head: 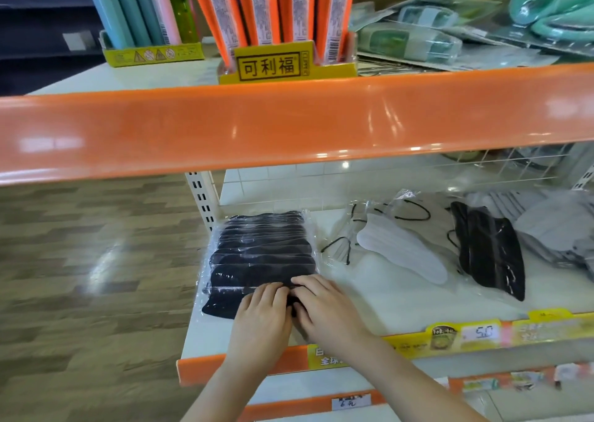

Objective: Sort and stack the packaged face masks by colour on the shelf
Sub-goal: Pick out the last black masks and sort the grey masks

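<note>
Shop floor: wood-look planks [80,260] on the left, glossy with light glare, pretty standard store aisle.
Shelving: white shelf [369,296] with an orange front edge; a second orange-fronted shelf edge [289,125] runs right across the view above it.
Black stack: pile of black face masks [260,254] in clear crinkly plastic, lying flat at the left end of the white shelf, right beside the slotted upright. Packs overlap like roof tiles, so you get a row of shiny horizontal edges.
Grey pile: loose heap of grey packaged masks [553,225] at the far right of the same shelf, not tidy at all.
Stray black pack: one black mask pack [488,251] leaning against the grey heap.
White pack: single white mask pack [401,251] with black ear loops, lying between the black stack and the stray black pack.
Hands: left hand [263,315] and right hand [324,306] side by side on the near edge of the black stack, fingertips curled down onto the front pack, pinching its plastic.
Yellow box up top: display carton [286,66] printed 可利福, holding upright orange packets [273,6].
Other box: smaller yellow tray [154,55] with pastel tubes [135,6] standing in it.
Price strip: yellow label [450,336] on the shelf front, reads 5.0.
</note>
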Demonstrator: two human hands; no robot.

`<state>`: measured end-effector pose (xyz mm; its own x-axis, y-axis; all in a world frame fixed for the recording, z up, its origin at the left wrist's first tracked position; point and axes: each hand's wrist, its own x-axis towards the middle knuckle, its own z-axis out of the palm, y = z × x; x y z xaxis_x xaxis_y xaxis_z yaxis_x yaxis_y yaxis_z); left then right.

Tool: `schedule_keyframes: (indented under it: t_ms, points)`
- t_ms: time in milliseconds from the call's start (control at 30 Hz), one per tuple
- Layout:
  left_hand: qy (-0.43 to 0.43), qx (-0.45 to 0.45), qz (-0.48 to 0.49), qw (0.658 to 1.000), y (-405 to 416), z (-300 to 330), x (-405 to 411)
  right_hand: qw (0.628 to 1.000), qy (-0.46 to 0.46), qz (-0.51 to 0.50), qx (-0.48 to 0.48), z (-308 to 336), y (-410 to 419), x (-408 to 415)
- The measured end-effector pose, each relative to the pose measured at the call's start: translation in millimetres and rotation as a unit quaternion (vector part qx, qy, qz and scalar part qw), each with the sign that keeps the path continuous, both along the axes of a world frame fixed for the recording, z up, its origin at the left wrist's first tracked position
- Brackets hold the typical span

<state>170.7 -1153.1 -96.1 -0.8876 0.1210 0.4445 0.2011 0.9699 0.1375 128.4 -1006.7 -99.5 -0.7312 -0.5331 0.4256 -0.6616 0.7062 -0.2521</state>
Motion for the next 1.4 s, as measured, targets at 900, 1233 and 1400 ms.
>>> schedule_keyframes:
  t_ms: [900, 1233, 1400]
  points:
    - [-0.072, 0.047, -0.088, 0.992, 266, 10, -81, 0.975, -0.005, -0.22, -0.018, 14, 273, -54]
    - [-0.095, 0.053, -0.085, 0.99, 330, 3, -96, 0.953, -0.051, -0.299, 0.016, -6, 325, -73]
    - [-0.116, 0.056, -0.092, 0.987, 329, -9, -98, 0.945, -0.05, -0.323, -0.029, -10, 323, -75]
